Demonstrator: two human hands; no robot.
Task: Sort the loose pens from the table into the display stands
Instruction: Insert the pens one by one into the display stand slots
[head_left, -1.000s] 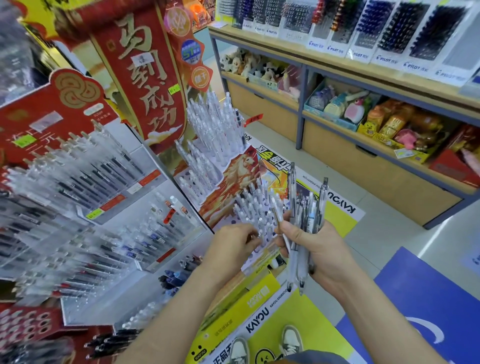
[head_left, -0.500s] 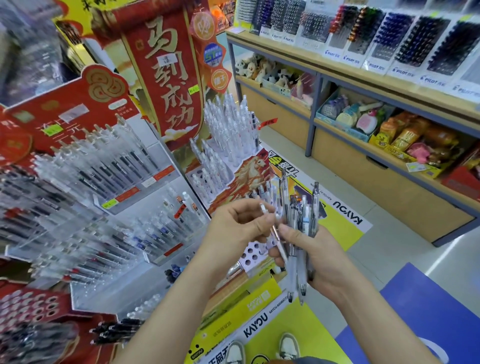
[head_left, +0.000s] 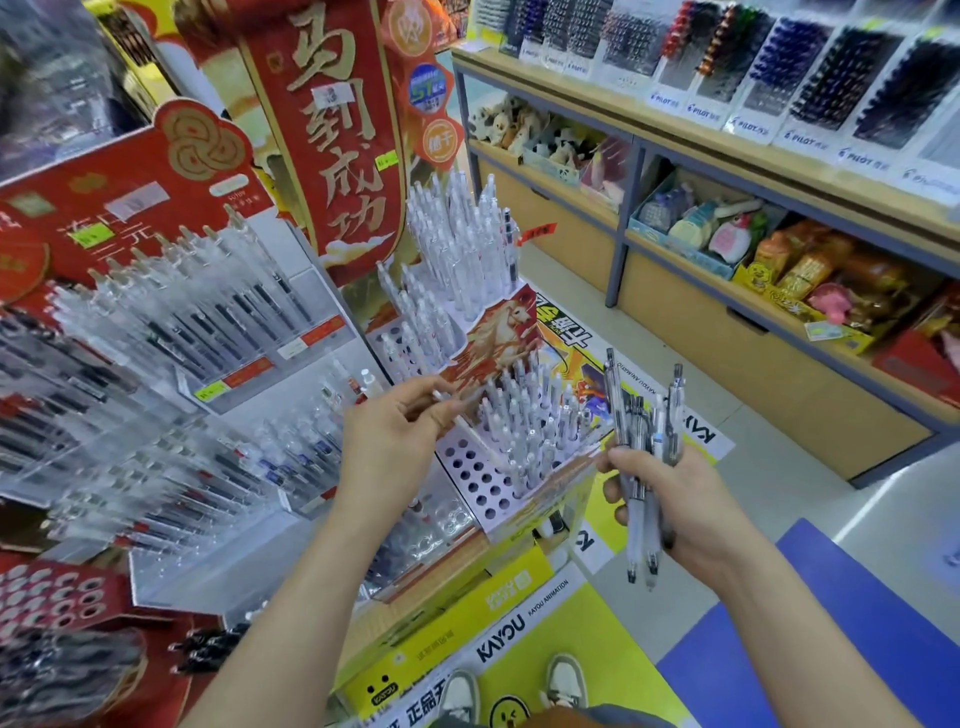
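Shoes of pale canvas stand on a glossy yellow floor print, beside a yellow cardboard box. Above, the right hand curls its fingers round a bundle of slim click pens with clear plastic barrels and frosted grips, tips down and clickers up. The left hand pinches one thin white pen between thumb and fingertips. It slants down toward the stand, which lies between the two hands. The stand is a white stepped block drilled with rows of round holes. Its near holes gape, while the ones behind hold upright clear pens. A card printed with a horse fronts the next step, and more clear pens fill the tiers above. At left, acrylic racks hold slanted rows of transparent pens. A red banner with gold characters hangs behind. Far right, a wooden shelf carries trays of plush toys and racks of dark pens.
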